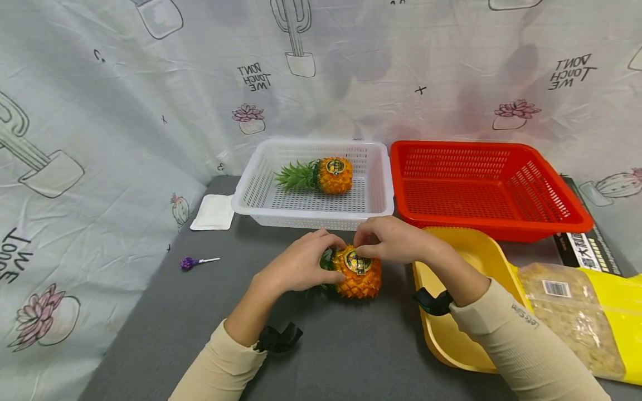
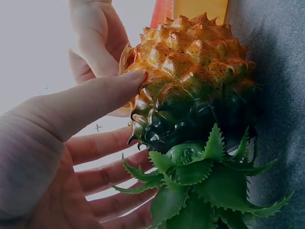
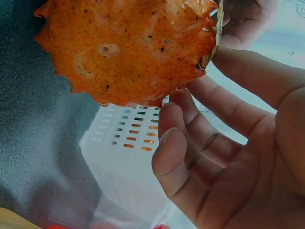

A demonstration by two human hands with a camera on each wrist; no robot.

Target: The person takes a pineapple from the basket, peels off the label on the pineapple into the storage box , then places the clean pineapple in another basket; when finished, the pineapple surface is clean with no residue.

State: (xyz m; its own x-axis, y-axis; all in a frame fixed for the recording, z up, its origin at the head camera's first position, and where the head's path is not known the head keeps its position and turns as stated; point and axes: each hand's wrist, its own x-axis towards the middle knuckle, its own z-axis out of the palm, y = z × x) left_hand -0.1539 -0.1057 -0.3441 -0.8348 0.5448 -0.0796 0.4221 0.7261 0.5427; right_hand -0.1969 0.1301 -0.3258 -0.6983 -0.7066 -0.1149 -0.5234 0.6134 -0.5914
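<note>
A small orange pineapple (image 1: 358,278), artificial-looking and glossy, lies on the grey table with its green leaves (image 2: 190,186) to the left. My left hand (image 1: 301,262) holds it near the leaf end, thumb on the near side and fingers round the far side. On its upper face is a black and gold sticker (image 1: 358,260). My right hand (image 1: 388,239) presses its thumb on that sticker, while its other fingers curl against the far side of the fruit. In the right wrist view, the sticker's gold edge (image 3: 218,33) stands out from the skin.
Behind are a white basket (image 1: 321,216) holding another pineapple (image 1: 335,175) and a red basket (image 1: 491,228). A yellow tray (image 1: 436,340) sits under my right forearm, beside a yellow-and-clear bag (image 1: 572,317). At left lie a white packet (image 1: 213,212) and a purple-headed lollipop (image 1: 188,263).
</note>
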